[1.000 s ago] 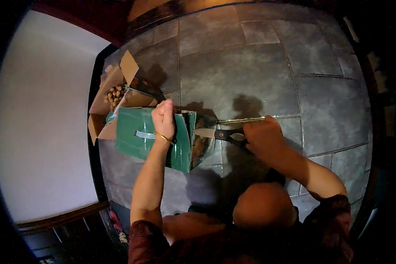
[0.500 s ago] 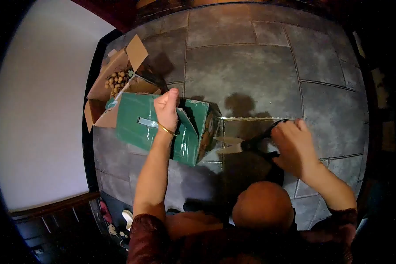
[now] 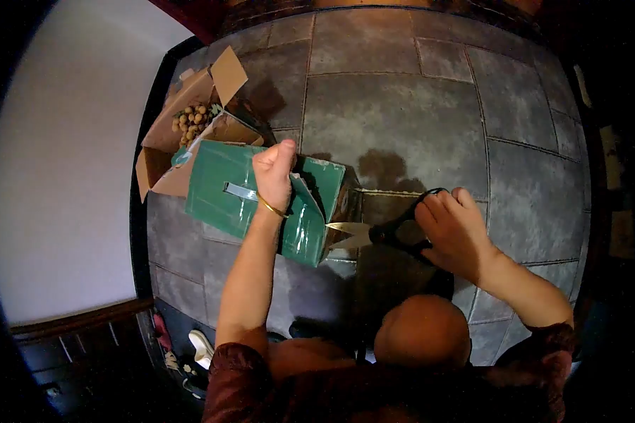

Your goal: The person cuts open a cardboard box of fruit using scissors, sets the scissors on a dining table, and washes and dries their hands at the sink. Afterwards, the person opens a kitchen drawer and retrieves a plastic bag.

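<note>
Green cardboard box (image 3: 222, 173) lies under the clenched left hand (image 3: 274, 171); the right hand (image 3: 453, 229) grips open black-handled scissors (image 3: 381, 234), blades toward its edge.

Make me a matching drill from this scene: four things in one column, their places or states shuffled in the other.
Things
1. Scissors
2. Gold bracelet
3. Round brown fruit
4. Green box

Places or states
A. Inside the open cardboard box
B. Blades spread, in the right hand
C. Beneath the left hand, with a pale strip on top
D. Around the left wrist

Pairs: 1-B, 2-D, 3-A, 4-C
</note>
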